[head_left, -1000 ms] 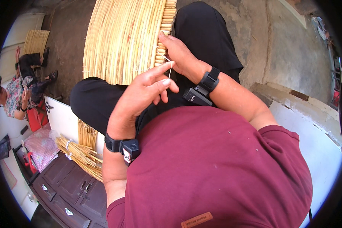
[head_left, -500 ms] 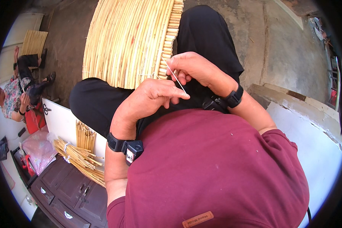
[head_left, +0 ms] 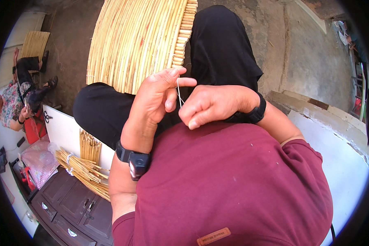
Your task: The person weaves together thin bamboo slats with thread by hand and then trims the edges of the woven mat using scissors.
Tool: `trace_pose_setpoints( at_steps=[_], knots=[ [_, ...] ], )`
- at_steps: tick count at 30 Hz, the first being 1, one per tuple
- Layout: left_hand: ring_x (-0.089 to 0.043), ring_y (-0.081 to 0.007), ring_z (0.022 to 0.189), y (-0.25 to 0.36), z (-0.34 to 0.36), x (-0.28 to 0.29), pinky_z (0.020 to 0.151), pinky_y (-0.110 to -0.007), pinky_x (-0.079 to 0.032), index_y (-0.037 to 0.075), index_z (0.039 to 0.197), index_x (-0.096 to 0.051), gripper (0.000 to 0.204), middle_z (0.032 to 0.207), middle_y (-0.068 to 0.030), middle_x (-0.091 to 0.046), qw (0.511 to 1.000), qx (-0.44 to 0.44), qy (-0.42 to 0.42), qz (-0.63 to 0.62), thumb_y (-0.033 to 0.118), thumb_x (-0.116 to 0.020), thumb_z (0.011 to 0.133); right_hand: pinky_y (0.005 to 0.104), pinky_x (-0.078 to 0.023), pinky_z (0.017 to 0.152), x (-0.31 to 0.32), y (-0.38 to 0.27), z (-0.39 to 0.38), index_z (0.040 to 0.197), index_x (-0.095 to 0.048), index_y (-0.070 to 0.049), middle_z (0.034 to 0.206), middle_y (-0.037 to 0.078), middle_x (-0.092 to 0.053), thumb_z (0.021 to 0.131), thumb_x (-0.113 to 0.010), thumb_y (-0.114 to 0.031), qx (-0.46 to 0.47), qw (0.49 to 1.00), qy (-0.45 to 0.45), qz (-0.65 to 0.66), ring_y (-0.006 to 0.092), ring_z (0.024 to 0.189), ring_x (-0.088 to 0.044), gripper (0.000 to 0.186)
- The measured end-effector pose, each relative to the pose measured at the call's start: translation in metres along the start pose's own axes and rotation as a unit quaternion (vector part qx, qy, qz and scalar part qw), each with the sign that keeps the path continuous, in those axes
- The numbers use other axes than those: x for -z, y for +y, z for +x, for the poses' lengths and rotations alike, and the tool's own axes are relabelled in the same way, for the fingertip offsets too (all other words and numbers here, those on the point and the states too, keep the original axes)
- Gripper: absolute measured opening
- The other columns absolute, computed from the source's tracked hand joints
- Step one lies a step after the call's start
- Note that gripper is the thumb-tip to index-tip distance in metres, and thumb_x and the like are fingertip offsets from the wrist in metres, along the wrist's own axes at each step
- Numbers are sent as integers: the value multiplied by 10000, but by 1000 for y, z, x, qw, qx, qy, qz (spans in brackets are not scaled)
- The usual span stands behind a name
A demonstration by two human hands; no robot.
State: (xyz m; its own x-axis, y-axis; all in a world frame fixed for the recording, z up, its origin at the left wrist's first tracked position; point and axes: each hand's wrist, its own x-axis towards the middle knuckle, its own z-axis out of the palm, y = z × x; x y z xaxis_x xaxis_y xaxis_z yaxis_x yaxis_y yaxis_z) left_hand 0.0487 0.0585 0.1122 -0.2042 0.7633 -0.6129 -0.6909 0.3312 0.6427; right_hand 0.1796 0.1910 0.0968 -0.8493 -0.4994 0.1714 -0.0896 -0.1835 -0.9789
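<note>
A mat of straw-coloured reed stalks [head_left: 131, 45] lies over my lap, its cut stalk ends stacked along the right edge. Just off its near right corner, a thin white string [head_left: 179, 92] runs taut between my two hands. My left hand [head_left: 158, 92] has the string hooked round its outstretched index finger, with the other fingers partly curled. Lower and to the right, my right hand [head_left: 213, 104] is closed in a fist on the other end of the string, close to my shirt. Where the string joins the mat is hidden.
On the left, a white board [head_left: 65, 127] carries black scissors [head_left: 48, 117] and bundles of reed stalks [head_left: 80, 166]. A dark brown cabinet [head_left: 69, 197] stands below it. Another person [head_left: 16, 100] sits at the far left near a second mat [head_left: 35, 43].
My right hand has come down from the mat's edge toward my shirt and closed into a fist. My left hand has turned upward, its index finger now hooking the string.
</note>
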Motion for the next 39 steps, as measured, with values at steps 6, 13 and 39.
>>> trace_pose_setpoints(
  at_steps=[6, 13, 39],
  knots=[
    [-404, -39, 396, -8, 3, 7, 361, -162, -306, 35, 1068, -604, 176, 727, -80, -624, 990, -31, -74, -118, 112, -499, 948, 197, -379, 475, 22, -12, -21, 878, -663, -56, 725, 10, -626, 921, -520, -247, -196, 964, 136, 120, 39, 503, -488, 243],
    [-668, -174, 721, 11, -28, -54, 682, -264, -522, 27, 930, -701, 210, 796, -74, -700, 762, -270, -339, 481, -75, -589, 784, 172, -278, 382, 27, 11, -3, 1050, -614, 16, 764, 81, -650, 977, -453, -280, -193, 879, 324, 292, 42, 399, -342, 345],
    [-520, -148, 606, -8, -11, -34, 475, -214, -370, 10, 890, -564, 202, 1070, -163, -513, 956, -134, -240, -103, 195, -499, 936, 255, -334, 454, 19, -23, -45, 744, -631, 20, 616, 37, -547, 916, -590, -183, 3, 969, -105, 222, 95, 484, -444, 270]
  ],
)
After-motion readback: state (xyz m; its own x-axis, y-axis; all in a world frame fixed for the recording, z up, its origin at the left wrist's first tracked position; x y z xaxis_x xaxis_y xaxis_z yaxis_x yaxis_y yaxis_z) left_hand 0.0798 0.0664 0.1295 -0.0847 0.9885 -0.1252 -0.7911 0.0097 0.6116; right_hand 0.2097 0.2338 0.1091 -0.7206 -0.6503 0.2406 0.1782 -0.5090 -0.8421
